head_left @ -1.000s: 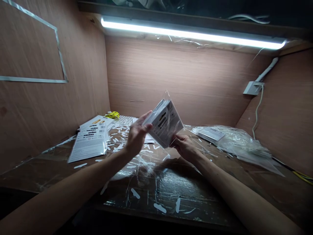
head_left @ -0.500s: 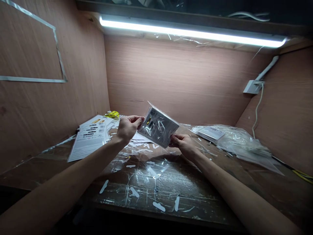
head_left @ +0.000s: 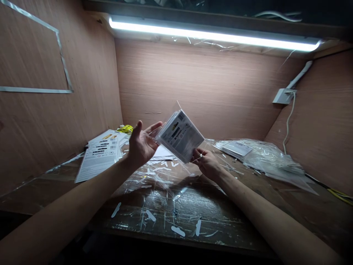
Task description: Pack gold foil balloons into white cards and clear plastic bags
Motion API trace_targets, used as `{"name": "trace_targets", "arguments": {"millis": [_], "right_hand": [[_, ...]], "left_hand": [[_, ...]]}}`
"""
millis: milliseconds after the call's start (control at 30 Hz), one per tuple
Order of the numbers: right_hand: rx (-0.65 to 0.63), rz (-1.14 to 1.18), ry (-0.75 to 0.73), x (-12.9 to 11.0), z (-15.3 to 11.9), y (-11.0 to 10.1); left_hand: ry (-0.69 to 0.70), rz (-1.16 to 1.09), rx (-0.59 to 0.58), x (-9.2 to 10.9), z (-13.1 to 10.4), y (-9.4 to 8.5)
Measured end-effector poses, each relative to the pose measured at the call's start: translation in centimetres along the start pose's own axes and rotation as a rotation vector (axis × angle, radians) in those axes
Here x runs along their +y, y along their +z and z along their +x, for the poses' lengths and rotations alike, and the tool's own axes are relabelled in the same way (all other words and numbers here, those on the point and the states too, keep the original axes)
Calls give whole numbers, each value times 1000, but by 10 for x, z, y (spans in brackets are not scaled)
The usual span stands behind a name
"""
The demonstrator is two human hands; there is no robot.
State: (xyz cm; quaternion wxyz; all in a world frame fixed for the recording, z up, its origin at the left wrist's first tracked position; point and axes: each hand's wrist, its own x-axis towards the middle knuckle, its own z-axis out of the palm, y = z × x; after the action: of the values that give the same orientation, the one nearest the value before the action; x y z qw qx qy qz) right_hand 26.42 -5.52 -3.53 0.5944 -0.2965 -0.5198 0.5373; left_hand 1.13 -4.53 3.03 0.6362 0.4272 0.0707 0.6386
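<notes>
A small stack of printed cards in clear plastic (head_left: 182, 134) is held up, tilted, above the middle of the table. My right hand (head_left: 206, 162) pinches its lower right corner between thumb and fingers. At the opposite side, my left hand (head_left: 145, 145) is open, thumb raised and fingers stretched out behind the stack's left edge; whether the fingertips touch it is hard to tell. Under the stack lie white cards (head_left: 162, 154), partly hidden. Small white paper cut-outs (head_left: 150, 216) are scattered over the tabletop nearer to me.
Larger printed cards (head_left: 96, 162) lie fanned at the left, with a yellow tape roll (head_left: 126, 129) behind. At the right, a plastic bag (head_left: 273, 158) sits beside a card pile (head_left: 237, 148). Wooden walls (head_left: 176, 84) enclose the table under a tube light (head_left: 215, 35).
My left hand has let go of the stack's left edge and opened. The stack has turned, its top corner rising and its printed face now plainer. My right hand keeps its grip.
</notes>
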Motion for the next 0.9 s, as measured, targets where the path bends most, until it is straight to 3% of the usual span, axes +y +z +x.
{"name": "trace_targets", "arguments": {"millis": [133,233,300,400,600,900], "right_hand": [[-2,3,1,2,-5,15],[-8,-81,2,0,-11,25],[1,-125,18,-1,-16,31],[-12,-158,36,-3,-20,37],[72,-110,-47,-2,-18,40],[86,-85,-62,0,-15,46]], "left_hand": [[19,33,-39,-33,-16,11],[-32,40,110,-49,-19,12],[-71,20,222,-52,-19,10],[-132,-4,279,-52,-18,9],[-202,-30,259,-59,-24,16],[-185,-36,230,-68,-26,18]]}}
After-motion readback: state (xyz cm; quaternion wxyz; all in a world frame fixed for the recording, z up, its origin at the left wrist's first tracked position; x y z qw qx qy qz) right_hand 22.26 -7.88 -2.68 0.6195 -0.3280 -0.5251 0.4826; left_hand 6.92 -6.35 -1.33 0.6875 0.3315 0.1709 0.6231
